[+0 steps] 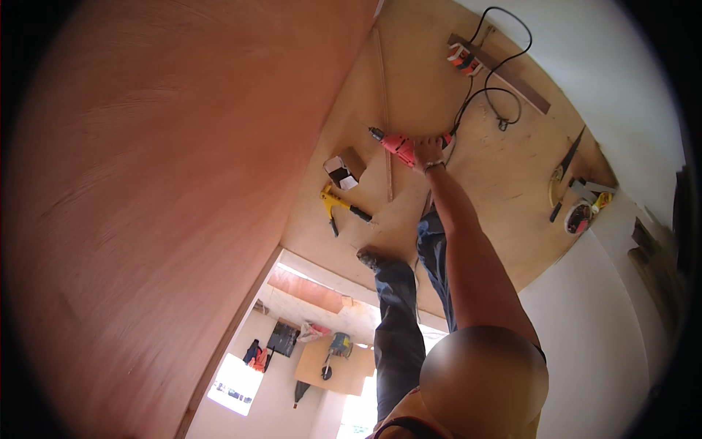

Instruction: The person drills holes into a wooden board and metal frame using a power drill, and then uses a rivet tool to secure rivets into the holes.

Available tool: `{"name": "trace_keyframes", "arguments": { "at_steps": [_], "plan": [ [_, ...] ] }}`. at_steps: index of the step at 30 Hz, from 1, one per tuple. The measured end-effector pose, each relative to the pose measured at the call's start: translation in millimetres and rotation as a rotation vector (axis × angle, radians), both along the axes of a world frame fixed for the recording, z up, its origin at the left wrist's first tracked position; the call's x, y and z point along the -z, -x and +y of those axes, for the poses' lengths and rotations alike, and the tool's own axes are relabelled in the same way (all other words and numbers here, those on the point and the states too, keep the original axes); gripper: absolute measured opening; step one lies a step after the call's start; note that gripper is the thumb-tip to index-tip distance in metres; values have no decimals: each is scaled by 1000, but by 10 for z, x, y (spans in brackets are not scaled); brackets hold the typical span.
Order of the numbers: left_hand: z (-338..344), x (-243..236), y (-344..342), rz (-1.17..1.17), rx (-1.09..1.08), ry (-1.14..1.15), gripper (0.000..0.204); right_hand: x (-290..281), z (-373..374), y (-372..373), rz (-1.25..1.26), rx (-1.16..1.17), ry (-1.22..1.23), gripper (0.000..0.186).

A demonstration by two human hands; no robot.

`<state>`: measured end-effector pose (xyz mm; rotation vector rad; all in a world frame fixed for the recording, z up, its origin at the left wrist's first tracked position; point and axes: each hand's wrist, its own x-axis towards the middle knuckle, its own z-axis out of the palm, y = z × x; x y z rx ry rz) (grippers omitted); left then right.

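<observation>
My right hand (428,154) is closed around the rear grip of a red power drill (399,148). The drill lies on its side over the tan floor (504,179), chuck toward the left, and a black cord (485,91) runs from its grip end. Left of my hand are a small opened cardboard box (349,167) and a yellow hand tool with black-tipped handles (334,199), possibly a riveter. A thin wooden strip (387,110) runs along the floor, passing under or behind the drill. My left hand is out of view.
A brown board (515,82) and an orange-and-white block (463,60) lie at the far right. A handsaw (569,157) and a round-faced object (578,217) sit by the right wall. The pinkish wall (183,161) fills the left. My jeans-clad legs (398,314) stand close in.
</observation>
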<state>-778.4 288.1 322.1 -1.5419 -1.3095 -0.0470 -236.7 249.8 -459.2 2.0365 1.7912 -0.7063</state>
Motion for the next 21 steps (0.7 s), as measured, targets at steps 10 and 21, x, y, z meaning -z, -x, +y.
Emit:
{"name": "trace_keyframes", "arguments": {
  "at_steps": [10,21],
  "plan": [
    [5,-4,30,-5,-60,-8,44,35,831,422,300,176,362,66],
    [-46,-594,-173,-277,-218,-225,41,-2364,682,902,798,49,105,63]
  ]
}}
